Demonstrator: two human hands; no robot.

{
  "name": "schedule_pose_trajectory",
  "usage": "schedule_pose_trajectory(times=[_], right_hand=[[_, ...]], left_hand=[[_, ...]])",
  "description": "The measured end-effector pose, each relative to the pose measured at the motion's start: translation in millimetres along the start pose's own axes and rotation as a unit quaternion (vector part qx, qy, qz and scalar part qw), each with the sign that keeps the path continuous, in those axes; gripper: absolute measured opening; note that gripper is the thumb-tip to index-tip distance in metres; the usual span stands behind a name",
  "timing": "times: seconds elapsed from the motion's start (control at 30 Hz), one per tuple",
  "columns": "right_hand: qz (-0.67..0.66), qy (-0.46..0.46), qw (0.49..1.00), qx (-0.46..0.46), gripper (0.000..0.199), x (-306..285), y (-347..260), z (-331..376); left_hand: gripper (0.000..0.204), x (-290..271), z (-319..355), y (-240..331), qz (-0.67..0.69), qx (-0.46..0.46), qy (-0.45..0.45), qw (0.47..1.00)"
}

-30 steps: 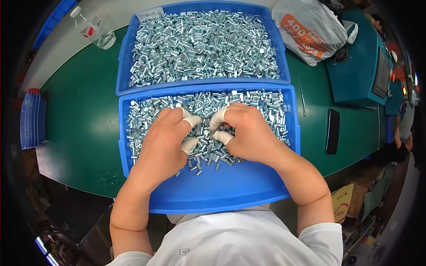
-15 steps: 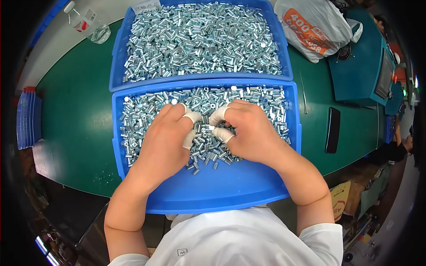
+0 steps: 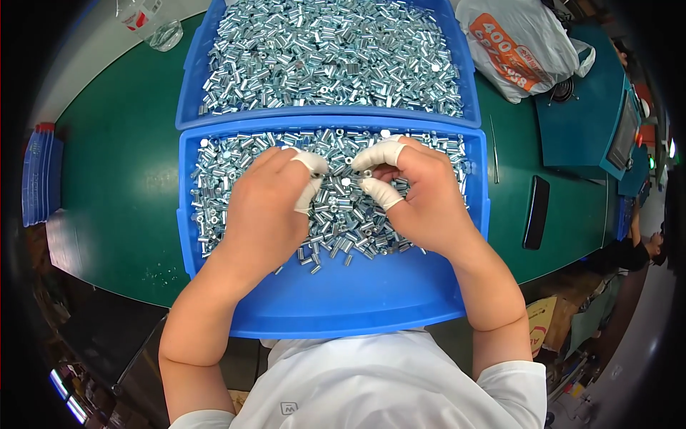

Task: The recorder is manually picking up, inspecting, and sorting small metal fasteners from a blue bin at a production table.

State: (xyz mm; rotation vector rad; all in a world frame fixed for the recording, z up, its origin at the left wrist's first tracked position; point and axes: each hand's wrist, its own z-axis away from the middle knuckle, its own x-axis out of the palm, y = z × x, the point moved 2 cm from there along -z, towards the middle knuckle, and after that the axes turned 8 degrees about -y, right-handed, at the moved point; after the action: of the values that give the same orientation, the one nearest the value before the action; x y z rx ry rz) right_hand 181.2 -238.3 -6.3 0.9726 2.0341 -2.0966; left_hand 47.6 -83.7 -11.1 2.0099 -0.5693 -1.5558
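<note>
Shifted, head view: right hand (image 3: 429, 189), farther toward the near blue tray's (image 3: 343, 293) far edge and away from my left hand (image 3: 268, 196); its finger and thumb stand slightly wider apart. Bearing on the work: more of the pile lies uncovered between my hands, likely easier to pick through.

Left hand: one, thumb and forefinger close together, over the pile; whether a piece is gripped, I cannot tell.

Right hand: one, finger and thumb curved, a narrow gap between; a piece shows there, held or merely lying behind, I cannot tell.

Metal pieces (image 3: 350, 214): many, short, silvery, heaped from the near tray's far edge to past its middle.

Far blue tray (image 3: 191, 79): one, filled likewise, against the near tray's far edge.

Phone (image 3: 535, 213): one, dark, toward the desk's (image 3: 114, 179) right edge.
</note>
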Motion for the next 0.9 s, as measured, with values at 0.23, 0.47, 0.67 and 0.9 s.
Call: schedule_pose_trajectory(times=[0.23, 0.47, 0.67, 0.9], right_hand=[[0.019, 0.005, 1.0, -0.004, 0.024, 2, 0, -1], [0.127, -0.008, 0.99, -0.068, 0.021, 13, 6, 0], [0.214, -0.051, 0.972, -0.083, 0.03, 26, 6, -1], [0.235, -0.032, 0.969, -0.076, 0.036, 27, 4, -2]], left_hand=[[0.022, 0, 2, 5, -0.025, -0.006, 0.005, 1.0], [0.012, 10, 2, 3, -0.093, -0.026, -0.07, 0.993], [0.011, 6, -2, 2, -0.072, -0.038, -0.089, 0.993], [0.014, 5, -3, 1, -0.051, -0.039, -0.094, 0.993]])
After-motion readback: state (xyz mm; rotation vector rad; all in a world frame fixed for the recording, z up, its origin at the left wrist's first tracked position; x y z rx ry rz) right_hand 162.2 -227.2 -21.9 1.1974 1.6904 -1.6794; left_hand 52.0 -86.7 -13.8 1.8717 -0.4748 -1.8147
